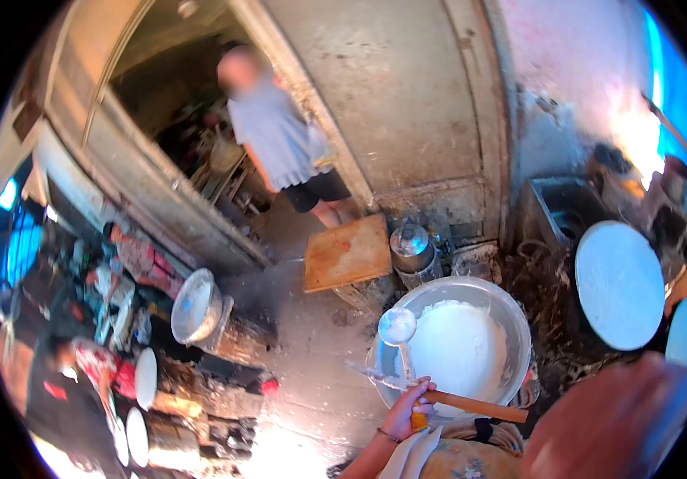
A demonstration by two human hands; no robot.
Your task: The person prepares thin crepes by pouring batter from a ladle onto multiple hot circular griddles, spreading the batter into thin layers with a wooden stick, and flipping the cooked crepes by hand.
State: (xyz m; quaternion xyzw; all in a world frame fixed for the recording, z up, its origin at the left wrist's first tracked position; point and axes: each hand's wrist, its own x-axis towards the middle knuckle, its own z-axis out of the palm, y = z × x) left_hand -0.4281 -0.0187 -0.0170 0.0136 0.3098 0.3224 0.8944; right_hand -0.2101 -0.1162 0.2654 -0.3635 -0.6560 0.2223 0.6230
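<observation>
My left hand (410, 409) is closed near the front rim of a wide metal basin (517, 335) holding white batter-like liquid (459, 351). A ladle (398, 326), its bowl coated white, rises from that fist over the basin's left side, and a yellow handle end shows below the fingers. Crossing it in the same grip is a wooden-handled tool (479, 407); its thin, white-smeared end points left. At the lower right, a large blurred shape close to the camera appears to be my right hand (607, 423). Its fingers cannot be made out.
A wooden board (348, 252) on a stand and a lidded metal pot (412, 247) lie beyond the basin. Round white discs (620, 285) stand at right. One person (279, 136) stands in the doorway; others work at left near another basin (196, 305).
</observation>
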